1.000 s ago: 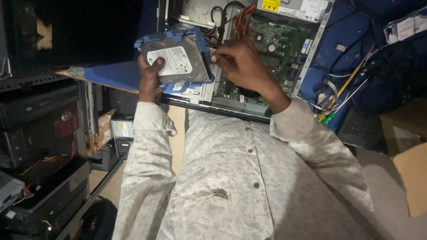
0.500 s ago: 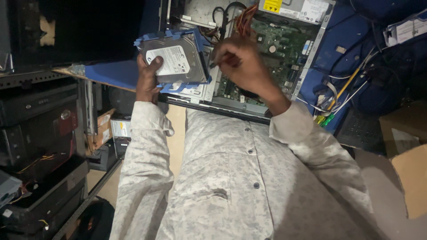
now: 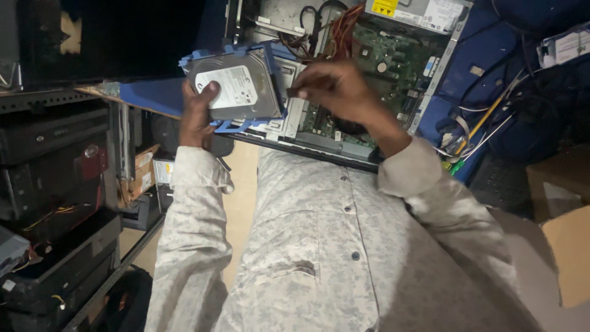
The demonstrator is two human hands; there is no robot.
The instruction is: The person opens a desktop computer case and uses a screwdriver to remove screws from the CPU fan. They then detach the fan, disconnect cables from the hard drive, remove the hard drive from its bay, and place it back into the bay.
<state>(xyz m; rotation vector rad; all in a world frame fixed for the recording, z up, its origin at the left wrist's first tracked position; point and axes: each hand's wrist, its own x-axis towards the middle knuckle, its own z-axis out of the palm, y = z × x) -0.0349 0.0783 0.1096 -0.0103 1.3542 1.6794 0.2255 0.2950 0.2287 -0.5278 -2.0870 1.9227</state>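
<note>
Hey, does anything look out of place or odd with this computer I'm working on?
The hard drive in its blue caddy is out of its bay, tilted in the left hand, above the open computer case.

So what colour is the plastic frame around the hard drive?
Blue: the frame shows around the grey hard drive in the head view.

Both arms reach forward from the torso, sleeves down to the wrists. Left hand (image 3: pixel 195 117): raised, thumb on top, fingers curled underneath, grip closed. Right hand (image 3: pixel 335 89): back toward the camera, wrist bent to the left, fingertips pinched together at its left edge.
</note>
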